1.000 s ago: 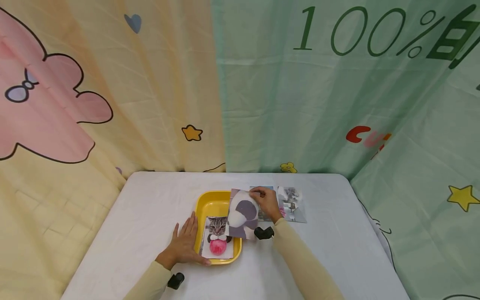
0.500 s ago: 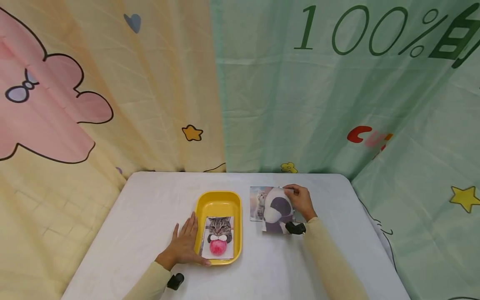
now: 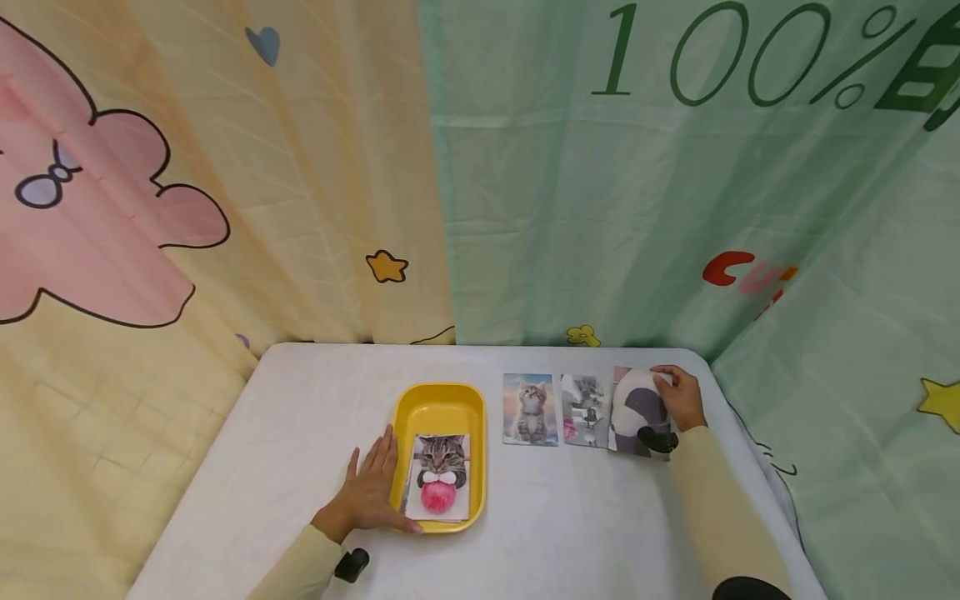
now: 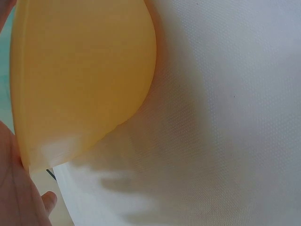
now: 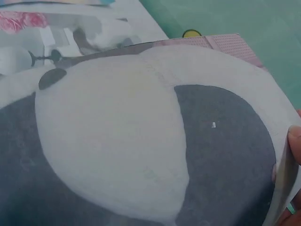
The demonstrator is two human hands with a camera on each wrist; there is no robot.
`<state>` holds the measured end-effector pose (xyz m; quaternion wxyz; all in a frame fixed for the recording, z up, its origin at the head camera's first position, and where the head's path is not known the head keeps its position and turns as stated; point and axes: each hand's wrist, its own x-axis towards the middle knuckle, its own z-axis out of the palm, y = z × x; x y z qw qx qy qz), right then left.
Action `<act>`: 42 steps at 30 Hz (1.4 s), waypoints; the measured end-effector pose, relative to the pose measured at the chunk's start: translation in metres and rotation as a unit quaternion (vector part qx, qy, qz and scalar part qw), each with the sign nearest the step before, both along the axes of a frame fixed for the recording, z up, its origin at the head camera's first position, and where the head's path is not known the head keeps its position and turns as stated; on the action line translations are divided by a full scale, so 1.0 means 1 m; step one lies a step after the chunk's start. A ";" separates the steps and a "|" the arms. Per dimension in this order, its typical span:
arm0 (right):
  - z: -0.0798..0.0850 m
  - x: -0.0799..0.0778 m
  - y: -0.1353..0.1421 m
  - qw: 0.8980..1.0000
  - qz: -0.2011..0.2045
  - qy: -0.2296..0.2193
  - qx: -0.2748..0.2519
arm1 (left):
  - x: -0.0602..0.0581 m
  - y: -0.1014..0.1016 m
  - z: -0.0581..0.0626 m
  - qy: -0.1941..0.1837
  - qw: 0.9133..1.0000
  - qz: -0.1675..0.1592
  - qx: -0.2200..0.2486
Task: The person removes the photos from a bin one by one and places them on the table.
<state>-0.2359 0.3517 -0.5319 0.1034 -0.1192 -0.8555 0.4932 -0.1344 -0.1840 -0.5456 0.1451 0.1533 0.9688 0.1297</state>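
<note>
Toward the table's right side, my right hand [image 3: 681, 398] pinches the top right corner of a picture card [image 3: 636, 412]. The right wrist view shows a white and dark grey panda-like figure filling that card [image 5: 113, 136], its edge overlapping a grey card. My left hand [image 3: 363, 493] rests with straight fingers along the left side of a yellow tray [image 3: 438, 407], thumb at its near rim. Inside the tray's near half lies a small stack topped by a cat card [image 3: 441, 475] with a pink ball. In the left wrist view, the palm lies against the tray's outer wall [image 4: 84, 70].
Right of the tray a kitten card [image 3: 530, 408] lies flat on the white table [image 3: 525, 517]. Beside it is a grey-toned card [image 3: 585, 407] with pink flowers. Printed curtains [image 3: 562, 208] hang behind the table and along both sides.
My right hand has carried the panda-like card rightward from over the tray, past the kitten card and grey card, to their right. The left hand stays at the tray.
</note>
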 end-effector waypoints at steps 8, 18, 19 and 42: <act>-0.009 0.010 0.027 0.998 0.007 0.014 0.057 | 0.001 0.001 -0.002 -0.005 1.000 0.000 -0.016; -0.028 0.021 0.032 0.998 -0.014 -0.036 0.057 | 0.004 0.003 0.004 -0.019 1.000 -0.002 -0.015; -0.028 0.020 0.032 0.997 -0.020 -0.043 0.053 | 0.004 0.003 0.004 -0.016 1.000 -0.002 -0.011; -0.007 -0.010 -0.083 0.996 0.065 -0.045 -0.047 | 0.000 0.004 0.002 0.000 1.000 0.007 -0.009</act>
